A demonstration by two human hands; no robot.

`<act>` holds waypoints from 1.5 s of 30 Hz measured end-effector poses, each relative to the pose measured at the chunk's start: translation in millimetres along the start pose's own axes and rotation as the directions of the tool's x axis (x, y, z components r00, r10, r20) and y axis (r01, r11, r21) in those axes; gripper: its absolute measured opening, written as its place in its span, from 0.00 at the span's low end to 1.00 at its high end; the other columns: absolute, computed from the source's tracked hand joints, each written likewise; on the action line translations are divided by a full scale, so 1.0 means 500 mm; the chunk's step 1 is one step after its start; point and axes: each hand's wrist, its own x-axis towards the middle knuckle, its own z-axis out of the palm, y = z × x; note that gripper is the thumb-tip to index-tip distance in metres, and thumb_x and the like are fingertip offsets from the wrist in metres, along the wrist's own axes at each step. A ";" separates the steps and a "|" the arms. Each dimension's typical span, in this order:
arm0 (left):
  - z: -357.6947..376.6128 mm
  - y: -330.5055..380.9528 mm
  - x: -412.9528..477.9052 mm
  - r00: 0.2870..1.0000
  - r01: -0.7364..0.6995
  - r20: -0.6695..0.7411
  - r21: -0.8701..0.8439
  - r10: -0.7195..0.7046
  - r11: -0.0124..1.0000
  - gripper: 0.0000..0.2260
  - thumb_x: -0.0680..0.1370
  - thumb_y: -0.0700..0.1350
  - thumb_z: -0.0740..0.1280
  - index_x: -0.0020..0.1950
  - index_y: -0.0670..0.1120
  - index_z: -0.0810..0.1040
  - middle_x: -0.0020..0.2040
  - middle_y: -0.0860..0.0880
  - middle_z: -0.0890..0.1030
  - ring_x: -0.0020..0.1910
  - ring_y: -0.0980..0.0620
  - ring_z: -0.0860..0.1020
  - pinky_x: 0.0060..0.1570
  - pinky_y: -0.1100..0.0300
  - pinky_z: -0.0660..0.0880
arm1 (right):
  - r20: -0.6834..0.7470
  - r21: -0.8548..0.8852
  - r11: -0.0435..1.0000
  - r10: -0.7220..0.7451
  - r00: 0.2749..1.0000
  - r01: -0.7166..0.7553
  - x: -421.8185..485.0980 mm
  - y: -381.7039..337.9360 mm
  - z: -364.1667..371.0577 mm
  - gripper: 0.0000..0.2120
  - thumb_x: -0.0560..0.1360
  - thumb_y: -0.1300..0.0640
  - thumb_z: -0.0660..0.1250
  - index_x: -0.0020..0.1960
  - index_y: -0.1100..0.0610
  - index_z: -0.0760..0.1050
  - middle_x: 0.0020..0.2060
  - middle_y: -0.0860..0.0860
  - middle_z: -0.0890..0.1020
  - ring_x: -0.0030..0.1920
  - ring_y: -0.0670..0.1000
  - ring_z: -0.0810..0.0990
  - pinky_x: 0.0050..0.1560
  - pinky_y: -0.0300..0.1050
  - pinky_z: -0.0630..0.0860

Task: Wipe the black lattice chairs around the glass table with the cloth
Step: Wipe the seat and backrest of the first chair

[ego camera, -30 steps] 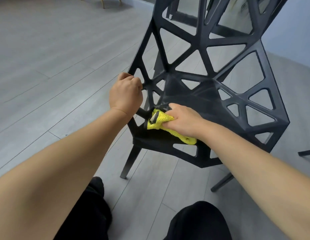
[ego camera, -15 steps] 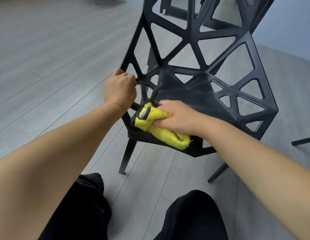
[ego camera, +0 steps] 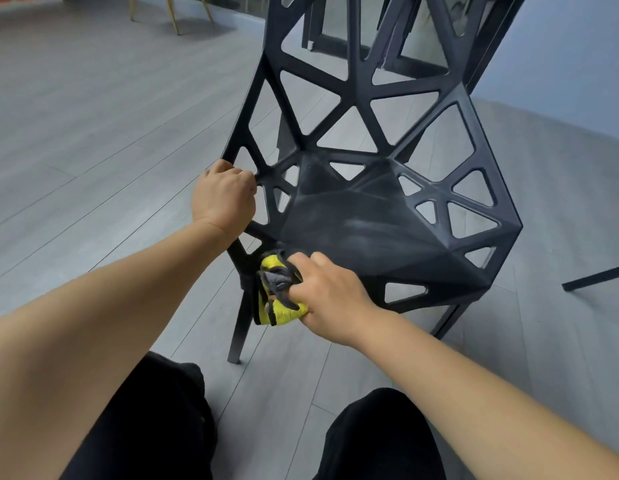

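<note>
My left hand (ego camera: 225, 199) is closed round a strut on the side edge of the black plastic lattice chair (ego camera: 370, 220), its fingers (ego camera: 245, 178) wrapped tight where the backrest meets the seat. My right hand (ego camera: 330, 299) holds the yellow microfibre cloth with dark grey trim (ego camera: 276, 299), bunched between my fingers (ego camera: 301, 261) and the seat's front corner. That puts the cloth just below my left fingers and right above the front leg. The step in hand, as I judge it, is rubbing this corner and the ribs that meet there. To do it well I want the left grip firm, because the chair stands on a smooth grey plank floor (ego camera: 93, 133) and a hard push from the cloth could skid or tip it. I should brace against each stroke, not merely rest there. The wad is thick, so I would flatten one fold under my fingertips and run it along each rib. Then I would poke a corner of it through the small triangular openings nearest my fingers, where dust is likely to gather on the inner edges. The solid seat panel beyond my right fingers shows pale streaks. I cannot tell whether they are dust or damp, so it probably deserves another long pass with a fresh face of the cloth. From this corner I would work along the front rim, away from my left hand.
</note>
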 end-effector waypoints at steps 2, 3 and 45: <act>-0.003 0.002 -0.008 0.999 -0.034 0.024 0.012 0.034 0.999 0.12 0.78 0.39 0.59 0.53 0.46 0.81 0.53 0.48 0.82 0.63 0.45 0.68 0.60 0.52 0.62 | 0.002 0.099 0.994 0.038 0.999 -0.038 -0.008 -0.001 -0.021 0.06 0.72 0.55 0.69 0.47 0.55 0.77 0.49 0.52 0.73 0.45 0.55 0.71 0.31 0.47 0.70; -0.003 0.003 -0.014 0.998 -0.050 0.036 0.031 0.048 0.998 0.12 0.77 0.39 0.59 0.52 0.47 0.81 0.55 0.48 0.81 0.65 0.46 0.67 0.64 0.52 0.58 | -0.005 0.210 0.970 0.129 0.992 -0.125 -0.012 0.005 -0.041 0.05 0.73 0.53 0.68 0.45 0.54 0.74 0.46 0.50 0.73 0.43 0.53 0.71 0.34 0.47 0.70; -0.080 0.097 -0.062 0.964 0.058 0.214 -0.751 0.160 0.658 0.12 0.82 0.47 0.57 0.53 0.50 0.80 0.52 0.58 0.78 0.62 0.64 0.70 0.58 0.74 0.65 | 0.131 0.932 0.255 0.425 0.896 -0.257 -0.051 0.090 -0.143 0.16 0.71 0.67 0.68 0.56 0.55 0.77 0.52 0.51 0.80 0.54 0.51 0.79 0.57 0.50 0.77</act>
